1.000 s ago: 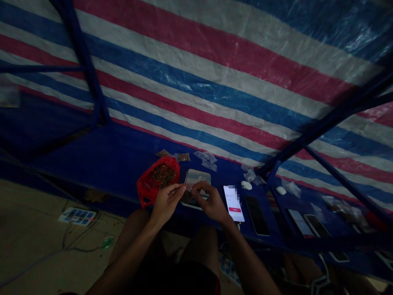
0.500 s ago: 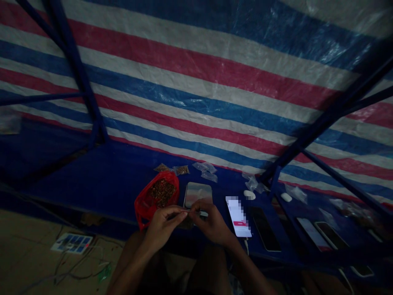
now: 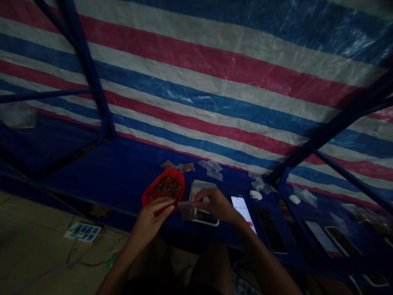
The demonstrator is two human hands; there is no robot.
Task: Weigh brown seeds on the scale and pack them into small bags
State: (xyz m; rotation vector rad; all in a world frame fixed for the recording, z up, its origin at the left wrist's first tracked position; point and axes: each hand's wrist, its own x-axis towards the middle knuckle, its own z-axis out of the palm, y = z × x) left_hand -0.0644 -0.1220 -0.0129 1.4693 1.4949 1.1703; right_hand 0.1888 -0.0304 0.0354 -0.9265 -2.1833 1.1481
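Observation:
My right hand (image 3: 215,203) pinches the top edge of a small clear plastic bag (image 3: 187,211), which hangs with a little dark content low in it. Left of that bag, my left hand (image 3: 155,217) has thumb and forefinger pressed together at the near rim of a red plastic bag (image 3: 147,195). What those fingers hold, if anything, is too dark to make out. Many small brownish pieces (image 3: 168,186) fill the open red bag. Partly under my right hand lies a flat, white-edged device (image 3: 199,184), like a small scale.
Behind the red bag lie filled small bags (image 3: 186,167) and several flat clear bags (image 3: 211,166). To the right are a lit phone (image 3: 242,209), a dark phone (image 3: 272,229) and a white oval object (image 3: 255,195). Blue frame posts (image 3: 95,86) stand before a striped sheet (image 3: 196,90).
My hands have moved apart, and the small clear bag now shows hanging from my right hand. My left hand is nearer the red bag's rim. The whole view has shifted slightly.

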